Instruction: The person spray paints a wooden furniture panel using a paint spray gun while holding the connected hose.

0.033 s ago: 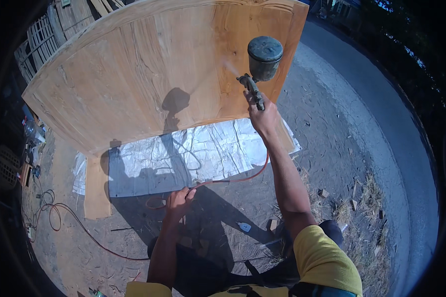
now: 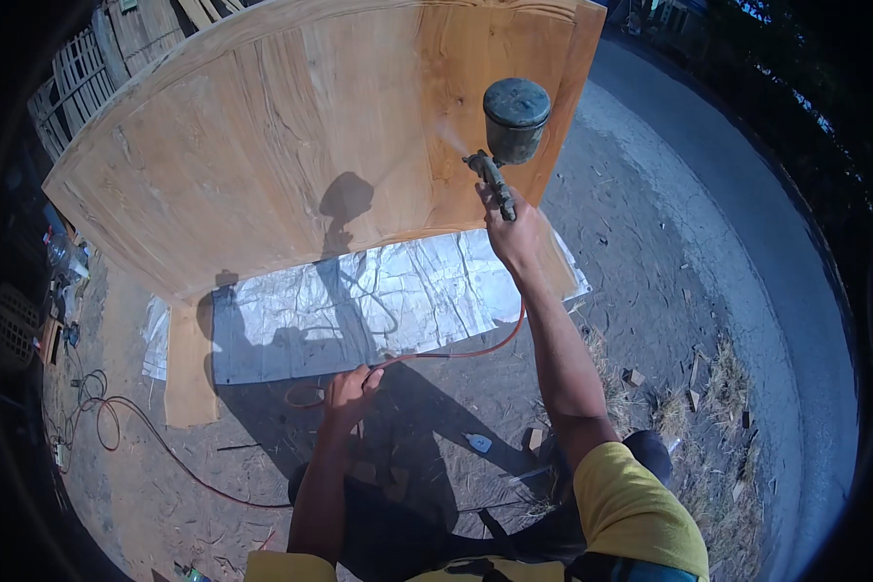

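- Far left, a hose coil (image 2: 108,425) loops over the dirt, its line trailing in toward the person's legs.
- Next, a plank foot (image 2: 191,383) juts out toward the person from the panel's lower left corner.
- And here's the big one: the wooden panel (image 2: 262,175) stands upright across the view, paler on the left, deeper orange toward its right edge.
- Below it, a silver sheet (image 2: 427,291) lies wrinkled on the ground, its near edge just beyond the left hand (image 2: 353,396).
- That left hand sits low, fingers curled in around the red hose (image 2: 456,355), thumb against it; the hose swings right from there and up to the other wrist.
- Now the spray gun (image 2: 493,182), its nozzle facing left, a pale mist (image 2: 448,133) hanging between it and the panel, so nozzle and wood are apart.
- On top rides the dark cup (image 2: 516,121), upright, near the panel's right edge.
- The right hand (image 2: 516,231) is wrapped firmly around the gun's handle; the trigger finger is too small to read.
- Right of the panel, a broad strip of dirt (image 2: 640,281) gives room before the curving road (image 2: 747,223).
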Demonstrator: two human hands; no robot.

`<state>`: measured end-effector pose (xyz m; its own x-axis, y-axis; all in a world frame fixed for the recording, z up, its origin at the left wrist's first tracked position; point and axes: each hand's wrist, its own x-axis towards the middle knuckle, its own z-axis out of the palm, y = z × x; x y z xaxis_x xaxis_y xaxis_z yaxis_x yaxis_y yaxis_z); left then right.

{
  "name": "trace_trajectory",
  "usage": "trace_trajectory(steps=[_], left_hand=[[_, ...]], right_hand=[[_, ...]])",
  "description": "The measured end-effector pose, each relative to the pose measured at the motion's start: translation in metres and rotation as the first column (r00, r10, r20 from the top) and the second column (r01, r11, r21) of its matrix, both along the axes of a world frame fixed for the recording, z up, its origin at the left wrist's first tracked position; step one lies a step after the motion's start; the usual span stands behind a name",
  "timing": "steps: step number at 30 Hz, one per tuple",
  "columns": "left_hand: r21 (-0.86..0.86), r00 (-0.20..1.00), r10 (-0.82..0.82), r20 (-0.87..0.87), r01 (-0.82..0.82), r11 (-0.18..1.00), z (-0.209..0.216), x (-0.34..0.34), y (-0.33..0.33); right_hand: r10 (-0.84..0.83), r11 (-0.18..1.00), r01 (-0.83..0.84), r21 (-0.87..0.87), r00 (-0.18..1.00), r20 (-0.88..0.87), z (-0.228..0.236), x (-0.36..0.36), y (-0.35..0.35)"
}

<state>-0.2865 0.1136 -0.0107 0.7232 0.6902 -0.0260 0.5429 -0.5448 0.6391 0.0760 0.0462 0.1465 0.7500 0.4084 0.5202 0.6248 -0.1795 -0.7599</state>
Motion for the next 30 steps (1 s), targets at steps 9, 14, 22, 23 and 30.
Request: trace_trajectory(steps=[9, 14, 22, 23, 30], left_hand=[[0.013, 0.992, -0.004, -0.128, 0.005, 1.0, -0.003, -0.009, 0.002], [0.081, 0.992, -0.021, -0.128, 0.031, 0.996, -0.001, -0.011, -0.002], [0.23, 0.998, -0.034, -0.051, 0.045, 0.972, -0.019, -0.025, -0.01], [0.234, 0.998, -0.03, -0.048, 0.04, 0.971, -0.018, -0.025, -0.008], [0.036, 0.988, -0.074, -0.134, 0.08, 0.996, -0.004, -0.004, -0.003]], right_hand=[[0.012, 0.976, -0.049, -0.211, 0.985, -0.174, -0.114, 0.005, 0.002], [-0.024, 0.962, -0.039, -0.27, 0.973, -0.228, -0.158, 0.012, 0.008], [-0.048, 0.883, -0.091, -0.461, 0.958, -0.282, -0.148, 0.013, 0.008], [-0.033, 0.887, -0.103, -0.451, 0.959, -0.282, -0.136, 0.009, 0.006], [0.02, 0.952, -0.057, -0.3, 0.992, -0.125, -0.03, 0.002, -0.004]])
